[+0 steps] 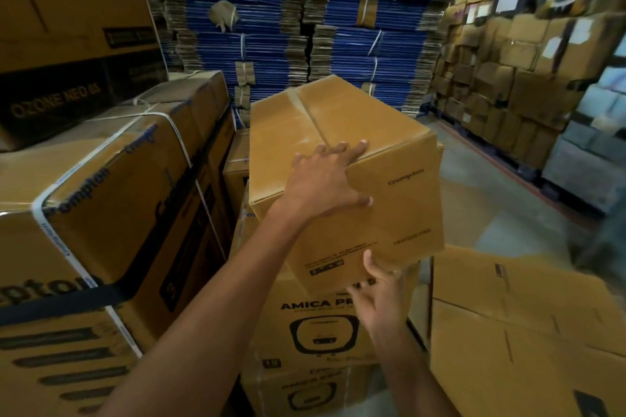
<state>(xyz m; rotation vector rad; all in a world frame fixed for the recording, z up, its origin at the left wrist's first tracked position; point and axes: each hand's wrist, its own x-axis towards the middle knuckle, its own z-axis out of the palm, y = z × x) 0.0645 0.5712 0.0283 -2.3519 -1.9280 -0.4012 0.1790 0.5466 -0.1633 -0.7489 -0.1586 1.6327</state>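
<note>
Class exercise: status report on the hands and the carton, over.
Left hand flat across plain carton top edge. Right hand grips its lower edge. Carton tilted atop AMICA box. Strapped boxes close left.

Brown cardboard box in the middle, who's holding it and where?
Both hands hold the plain brown cardboard box: the left hand lies over its near top edge, and the right hand grips its bottom edge.
</note>
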